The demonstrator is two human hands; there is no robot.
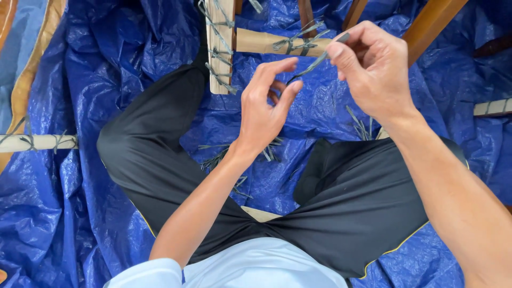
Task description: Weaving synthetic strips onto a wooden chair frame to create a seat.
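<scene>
Covering the ground, a crumpled blue tarpaulin [64, 213] underlies everything; the person's black-trousered legs [160, 154] sit crossed upon it. Beyond the knees lie pale wooden bars [221, 48] lashed with grey strips. Above the tarpaulin, the right hand [373, 69] and left hand [264, 109] share a thin, flat grey-green strip [314, 63], each pinching one end between thumb and forefinger, remaining fingers loosely curled. Loose cut strips [224, 154] lie scattered on the tarpaulin beneath the left wrist.

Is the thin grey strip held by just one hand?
No, both the left hand and right hand pinch the thin grey strip between them.
</scene>
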